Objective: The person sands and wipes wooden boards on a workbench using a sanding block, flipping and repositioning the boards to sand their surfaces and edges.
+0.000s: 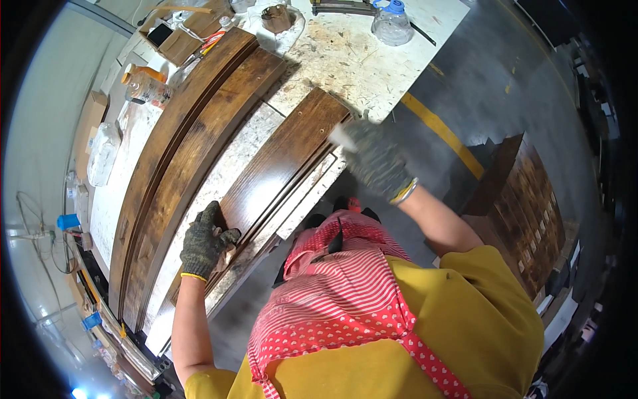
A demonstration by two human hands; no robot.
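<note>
Left hand [205, 245] lies over the brown board [286, 156], its grip impossible to tell; the board slants across the counter [345, 60], mid-frame. Right of centre, a white piece [343, 137] is clasped by the blurred right hand [377, 159].

Grey floor [465, 86], yellow stripe [444, 134].

The straight plank [292, 139] is brown with darker grain; the curved boards [229, 93] are brown with blackish patches. The gloved left hand [203, 242] and right hand [377, 158] are mottled grey-green, yellow at the cuffs [194, 276]. The desk [345, 60] is white, stained brown. The apron [332, 286] has red-and-white stripes and white hearts on red.
</note>
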